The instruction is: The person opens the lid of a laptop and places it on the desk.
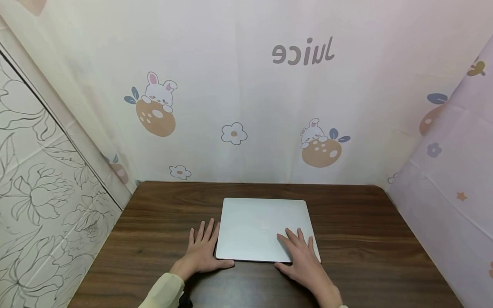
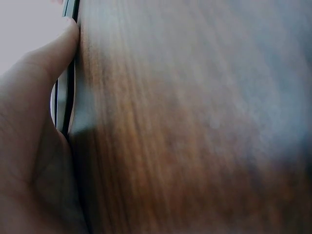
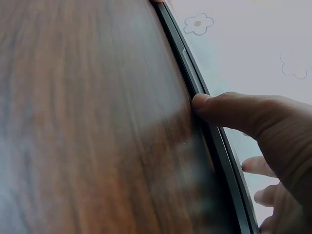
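Note:
A closed silver laptop (image 1: 254,226) lies flat on the wooden table (image 1: 358,239). My left hand (image 1: 203,253) is spread beside its left edge, fingers straight and thumb stretched along the front left corner. In the left wrist view that thumb touches the laptop's front edge (image 2: 63,100). On the right part of the lid rests my right hand (image 1: 302,259), its fingers spread over the surface. The right wrist view shows the right thumb (image 3: 226,107) against the dark front edge, near a shallow notch (image 3: 192,70) in its middle.
A pale curtain (image 1: 265,98) printed with rabbits, flowers and mirrored lettering hangs behind the table. Another printed curtain (image 1: 443,184) closes the right side, and a panel with line-drawn flowers (image 1: 42,192) stands at the left.

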Motion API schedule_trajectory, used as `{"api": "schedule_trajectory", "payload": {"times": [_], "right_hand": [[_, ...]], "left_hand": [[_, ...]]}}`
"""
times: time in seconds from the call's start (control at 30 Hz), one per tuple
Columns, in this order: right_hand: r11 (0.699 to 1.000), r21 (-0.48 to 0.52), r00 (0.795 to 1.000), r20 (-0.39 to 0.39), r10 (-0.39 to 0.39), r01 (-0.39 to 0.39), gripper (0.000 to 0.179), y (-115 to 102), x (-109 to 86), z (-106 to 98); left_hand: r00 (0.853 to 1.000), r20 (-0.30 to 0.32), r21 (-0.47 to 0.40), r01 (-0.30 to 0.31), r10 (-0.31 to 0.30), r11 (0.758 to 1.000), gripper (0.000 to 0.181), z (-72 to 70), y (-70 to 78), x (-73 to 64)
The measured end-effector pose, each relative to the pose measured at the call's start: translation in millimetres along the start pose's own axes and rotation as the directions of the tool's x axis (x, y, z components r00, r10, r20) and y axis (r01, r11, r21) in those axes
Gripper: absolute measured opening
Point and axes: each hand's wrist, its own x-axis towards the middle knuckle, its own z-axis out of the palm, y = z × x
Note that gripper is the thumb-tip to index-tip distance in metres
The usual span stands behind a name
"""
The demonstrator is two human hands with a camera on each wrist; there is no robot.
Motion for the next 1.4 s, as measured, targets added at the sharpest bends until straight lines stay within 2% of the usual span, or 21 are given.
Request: {"api": "schedule_trajectory", "payload": {"times": [0.27,0.43,0.57,0.8,1.03,1.17,1.4], "right_hand": [[1.0,-0.028,1.0,-0.017,0.011,-0.011,0.067,-1.1,0.5,2.1],[1.0,-0.027,0.998,-0.066,-0.015,0.013,0.056,-0.5,0.8,1.5],[0.999,-0.021,0.993,-0.108,-0.044,0.042,0.049,0.1,0.2,0.0],[0.991,-0.007,0.969,-0.207,-0.135,0.137,0.042,2.3,-1.0,-0.6],[0.979,-0.007,0.942,-0.27,-0.2,0.206,0.038,4.8,-2.4,2.5],[0.973,-0.011,0.93,-0.294,-0.223,0.229,0.039,5.2,-2.6,3.2],[0.969,-0.004,0.924,-0.3,-0.237,0.247,0.036,6.5,-2.1,2.0]], "left_hand": [[1.0,0.021,0.032,0.018,-0.019,0.999,0.134,1.0,-0.5,2.0],[0.999,0.02,0.042,0.028,-0.028,0.999,0.133,-1.4,1.0,1.3],[1.0,0.003,0.017,0.006,-0.007,1.0,0.133,0.5,-0.6,1.2],[1.0,-0.019,0.042,0.014,-0.013,0.999,0.136,9.2,-5.9,4.1],[1.0,0.001,0.034,0.025,-0.025,0.999,0.135,1.5,-0.4,1.3],[1.0,-0.012,0.032,0.017,-0.017,0.999,0.134,0.1,1.0,-0.2],[0.999,-0.041,0.003,0.007,-0.007,1.0,0.134,1.1,1.2,-0.7]]}}
